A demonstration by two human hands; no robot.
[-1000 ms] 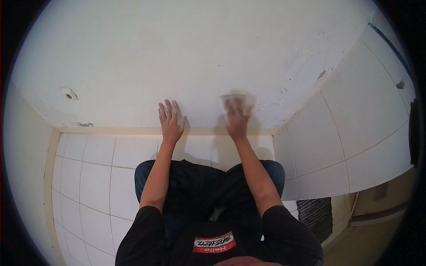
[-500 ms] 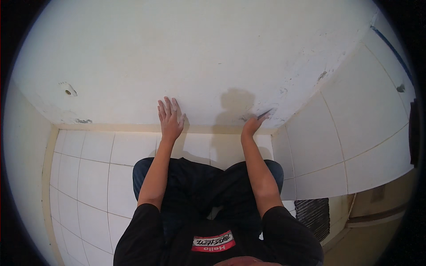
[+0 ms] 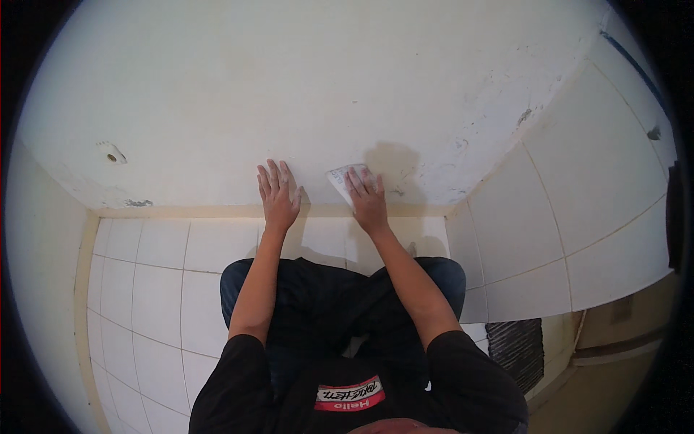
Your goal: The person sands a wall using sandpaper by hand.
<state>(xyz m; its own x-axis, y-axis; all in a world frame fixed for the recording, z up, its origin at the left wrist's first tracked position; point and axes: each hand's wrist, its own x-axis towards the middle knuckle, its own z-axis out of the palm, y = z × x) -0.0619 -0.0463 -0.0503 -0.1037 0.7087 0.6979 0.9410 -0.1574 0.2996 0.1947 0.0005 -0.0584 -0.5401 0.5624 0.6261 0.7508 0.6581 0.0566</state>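
Note:
My left hand (image 3: 280, 197) rests against the pale wall (image 3: 289, 87), its fingers outstretched and holding nothing. To its right, my right hand (image 3: 369, 201) presses a folded sheet of sandpaper (image 3: 337, 179) onto the wall. The pale, printed back of the sheet shows beyond the fingers; the face touching the wall is hidden. White dust coats the fingertips of both hands. Right of the sandpaper, the wall carries scuffed, flaking patches (image 3: 457, 192) low down, close to the corner.
White floor tiles (image 3: 155, 296) lie below the wall, and a tiled surface (image 3: 535, 224) rises at right. A small hole (image 3: 111, 156) pits the wall at left. My bent knees (image 3: 444, 278) are close to the wall. A dark ribbed mat (image 3: 515, 354) lies at lower right.
My right hand has swung left across the wall with the sandpaper, from near the right corner to close by my left hand. The left hand has stayed in place.

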